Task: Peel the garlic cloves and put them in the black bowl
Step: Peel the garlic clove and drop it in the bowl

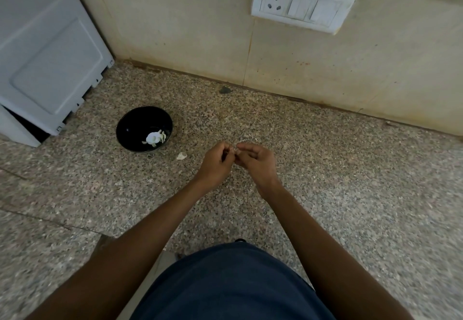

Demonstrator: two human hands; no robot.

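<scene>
- Your left hand (216,160) and right hand (255,160) are up together over the middle of the speckled granite countertop (325,181), fingertips meeting.
- Both have their fingers curled in, pinching something tiny between them. Looks like a garlic clove (234,151), but it's mostly buried behind your fingers, so I can't say how much skin is on it.
- The black bowl (132,124) sits on the counter well off to the left of your hands, a bit further back towards the wall.
- Inside the bowl there's a garlic bulb (153,137), pale white, with a few loose cloves (163,136) right beside it on the right side of the bowl floor. Can't tell if those are peeled.
- One scrap of garlic skin (181,155) lies on the counter between the bowl and your left hand, near the bowl's lower right edge.
- A grey-white appliance (47,56) sits at the far left, close behind the bowl.
- Up on the beige tiled wall (188,23) there's a white socket-and-switch plate (303,6), above and to the right of your hands.
- Your dark blue shirt (233,282) fills the bottom of the view.
</scene>
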